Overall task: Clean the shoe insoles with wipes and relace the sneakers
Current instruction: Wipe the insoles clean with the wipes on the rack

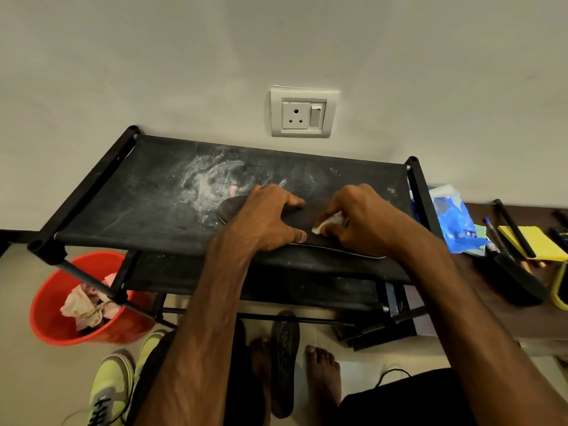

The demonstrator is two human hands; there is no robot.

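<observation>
A dark insole [233, 207] lies flat on the top shelf of a black fabric shoe rack [147, 192]. My left hand [264, 218] presses it down near its middle, fingers spread over it. My right hand [358, 221] pinches a crumpled white wipe [325, 224] against the insole's right part. A second dark insole [284, 362] lies on the floor between my bare feet. Two yellow-green sneakers [113, 385] stand on the floor at the lower left, one with dark laces showing.
A red bucket [58, 318] with crumpled used wipes sits under the rack's left corner. A blue wipes pack [455, 222], pens and a yellow pad [534, 244] lie on a brown surface to the right. A wall socket [302, 113] is behind the rack.
</observation>
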